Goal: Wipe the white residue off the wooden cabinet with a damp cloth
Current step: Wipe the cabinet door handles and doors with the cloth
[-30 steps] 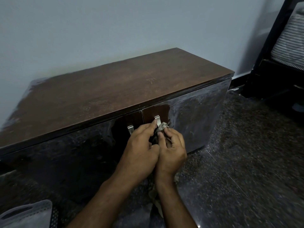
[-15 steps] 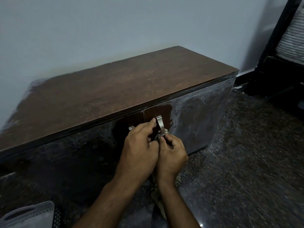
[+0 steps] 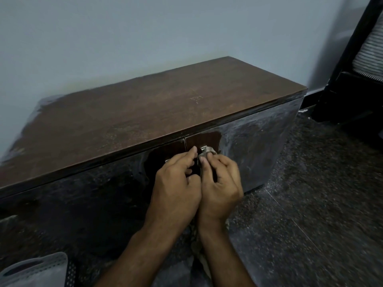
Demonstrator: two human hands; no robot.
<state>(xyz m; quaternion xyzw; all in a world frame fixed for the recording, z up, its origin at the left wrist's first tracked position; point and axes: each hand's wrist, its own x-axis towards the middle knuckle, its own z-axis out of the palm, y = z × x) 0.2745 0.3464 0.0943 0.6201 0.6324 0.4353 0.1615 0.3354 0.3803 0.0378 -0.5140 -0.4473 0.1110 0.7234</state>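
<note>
Fingers of both hands, left hand (image 3: 176, 187) and right hand (image 3: 219, 183), curl pinching cloth (image 3: 207, 152) against handle (image 3: 203, 148).

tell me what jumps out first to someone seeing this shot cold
Two bare hands meet at the middle of the cabinet front: the right hand pinches a bunched grey cloth against a metal door handle, and the left hand sits close beside it. Around them, a small dark patch of the wooden cabinet looks wiped, while the right door carries a whitish haze. A pale perforated basket peeks in at the bottom left corner.
</note>
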